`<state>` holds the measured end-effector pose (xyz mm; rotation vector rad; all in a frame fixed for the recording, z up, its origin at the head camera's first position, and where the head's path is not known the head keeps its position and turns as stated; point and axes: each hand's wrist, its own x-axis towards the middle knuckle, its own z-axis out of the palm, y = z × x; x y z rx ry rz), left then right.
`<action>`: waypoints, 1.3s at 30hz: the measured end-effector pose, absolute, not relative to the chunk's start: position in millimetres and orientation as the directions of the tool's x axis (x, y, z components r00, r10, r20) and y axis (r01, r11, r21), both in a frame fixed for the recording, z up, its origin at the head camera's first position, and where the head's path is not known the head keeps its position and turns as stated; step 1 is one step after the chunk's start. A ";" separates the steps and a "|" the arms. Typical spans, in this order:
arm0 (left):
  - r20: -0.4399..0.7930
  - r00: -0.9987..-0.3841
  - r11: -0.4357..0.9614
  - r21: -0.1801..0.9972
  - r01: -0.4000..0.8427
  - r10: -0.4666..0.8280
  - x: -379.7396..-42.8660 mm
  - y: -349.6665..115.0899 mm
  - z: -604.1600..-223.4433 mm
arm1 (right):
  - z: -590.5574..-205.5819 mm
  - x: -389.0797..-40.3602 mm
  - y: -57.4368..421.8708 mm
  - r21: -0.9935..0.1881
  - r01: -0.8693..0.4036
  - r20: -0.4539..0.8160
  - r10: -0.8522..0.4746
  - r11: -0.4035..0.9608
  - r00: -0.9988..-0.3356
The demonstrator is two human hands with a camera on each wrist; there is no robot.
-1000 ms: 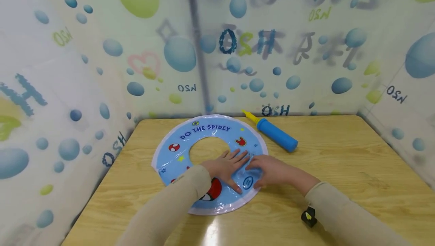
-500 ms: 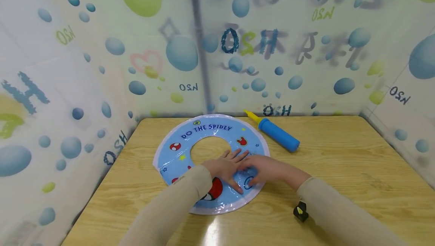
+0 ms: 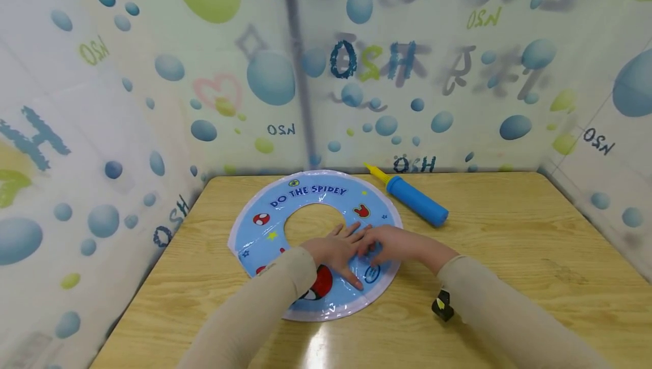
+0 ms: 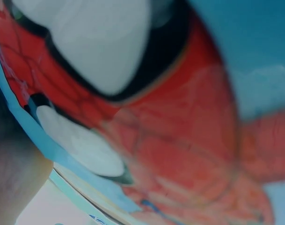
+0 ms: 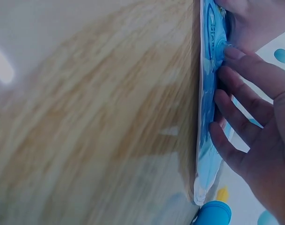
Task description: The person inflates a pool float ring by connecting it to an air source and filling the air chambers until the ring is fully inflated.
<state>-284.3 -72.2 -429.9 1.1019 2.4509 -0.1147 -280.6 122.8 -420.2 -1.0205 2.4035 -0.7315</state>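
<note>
A flat, uninflated swim ring (image 3: 326, 191), light blue with a pale rim and red cartoon prints, lies on the wooden table. My left hand (image 3: 338, 253) rests flat on its right side, fingers spread. Bent over the ring beside it is my right hand (image 3: 394, 244), its fingertips at the left hand's fingers. In the right wrist view, the right hand's relaxed, spread fingers (image 5: 243, 96) touch the ring's surface, and its thumb is right at a small clear bump (image 5: 222, 49). The left wrist view is filled by the ring's red masked-face print (image 4: 86, 61).
Behind the ring to the right lies a blue hand pump (image 3: 417, 202) with a yellow nozzle. A small black device (image 3: 442, 305) sits at the right sleeve. Bubble-patterned sheeting (image 3: 356, 114) closes off the table's (image 3: 509, 233) back and sides.
My right hand has moved left from the ring's right edge, up against the left hand's fingers. The left hand has stayed flat in place, and the ring has not moved.
</note>
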 end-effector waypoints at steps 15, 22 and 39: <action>-0.413 -0.589 0.676 0.094 0.731 0.695 -284.7 -71.6 -435.7 | -420.7 -281.1 116.3 -0.562 -0.572 -0.143 -0.751 0.597 -0.644; -0.415 -0.591 0.680 0.099 0.727 0.692 -284.4 -72.2 -435.5 | -420.0 -280.5 114.6 -0.558 -0.580 -0.144 -0.758 0.594 -0.636; -0.419 -0.596 0.690 0.111 0.715 0.685 -283.0 -72.8 -431.6 | -418.8 -281.6 110.7 -0.457 -0.595 -0.179 -0.724 0.661 -0.666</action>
